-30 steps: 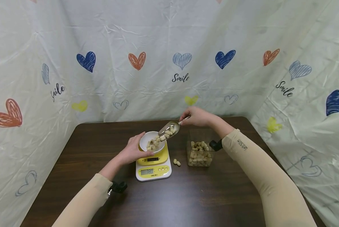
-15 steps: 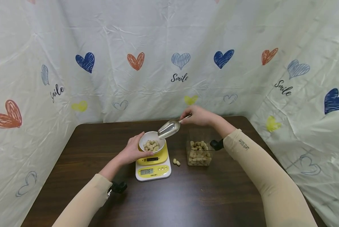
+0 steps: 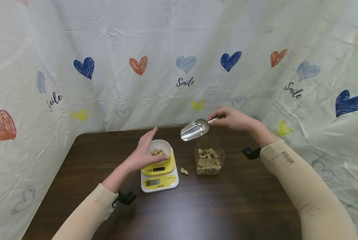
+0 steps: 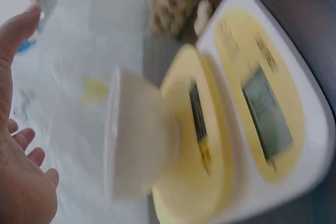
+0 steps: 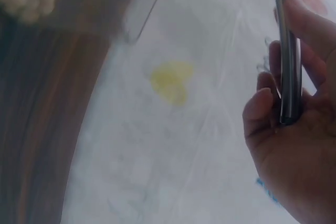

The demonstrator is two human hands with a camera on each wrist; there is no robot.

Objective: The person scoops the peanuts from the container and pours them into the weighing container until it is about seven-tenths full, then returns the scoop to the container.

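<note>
My right hand (image 3: pixel 230 118) grips the handle of a metal scoop (image 3: pixel 196 129), which is raised in the air with no peanuts visible in it. In the right wrist view the fingers curl round the scoop handle (image 5: pixel 290 61). A white bowl (image 3: pixel 163 144) with peanuts (image 3: pixel 158 152) in it stands on a yellow and white kitchen scale (image 3: pixel 166 167). Close beside the bowl is my left hand (image 3: pixel 141 155), thumb and fingers spread. The left wrist view shows a gap between this hand (image 4: pixel 23 182) and the bowl (image 4: pixel 139 140). The display's digits are too blurred to read surely.
A clear square container (image 3: pixel 222 156) of peanuts stands right of the scale, below the scoop. Loose peanuts (image 3: pixel 184 171) lie on the dark wooden table (image 3: pixel 227 203) between them. A white curtain (image 3: pixel 155 96) with printed hearts hangs behind.
The scoop has tipped its peanuts into the bowl, then moved right and up, away from it. My left hand has let go of the bowl. The scale's digits have changed.
</note>
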